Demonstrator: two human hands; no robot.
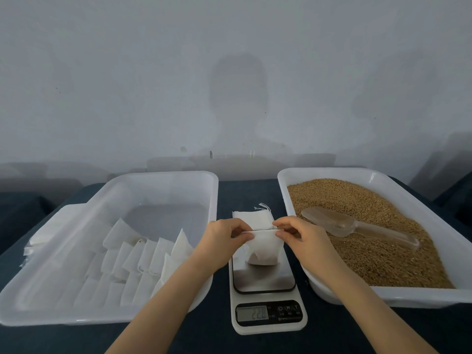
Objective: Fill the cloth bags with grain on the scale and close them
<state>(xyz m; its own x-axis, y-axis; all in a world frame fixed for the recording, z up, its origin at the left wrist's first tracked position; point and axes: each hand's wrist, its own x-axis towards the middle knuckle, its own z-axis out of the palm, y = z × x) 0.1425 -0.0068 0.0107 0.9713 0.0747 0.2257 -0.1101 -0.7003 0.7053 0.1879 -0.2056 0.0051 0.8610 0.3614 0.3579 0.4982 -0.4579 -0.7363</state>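
Observation:
A small white cloth bag [264,247] stands on the steel platform of the kitchen scale [265,279], bulging at the bottom. My left hand [224,238] pinches the bag's top edge on the left. My right hand [298,233] pinches the same edge on the right, and the top is stretched flat between them. The scale's display [252,313] shows digits. Brown grain [370,236] fills the white tray [408,295] on the right, and a clear plastic scoop [357,226] lies on the grain.
A white tray [163,180] on the left holds several filled cloth bags [143,259] in rows. A stack of flat empty bags [252,217] lies behind the scale. Everything sits on a dark blue cloth surface [245,190], with a pale wall behind.

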